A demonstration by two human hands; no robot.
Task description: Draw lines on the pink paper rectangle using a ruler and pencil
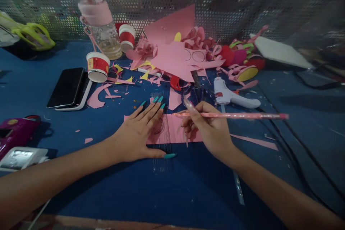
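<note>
Pink paper strip [174, 134] lay on worktop [113, 194], crosswise under clear ruler [166, 136]. Left hand [136, 133] rested flat over both, fingers spread, gripping nothing. Right hand [211, 129] was clamped on pencil [242, 115], tip near far edge of paper, beside ruler. Possible trouble: ruler looked smooth; uneven palm pressure could let it turn, making any line crooked. Pencil drag could shift paper's right part; whether right fingers touched it, could not tell. Glue gun [222, 91] lay just beyond pencil; careless swing could knock it.
</note>
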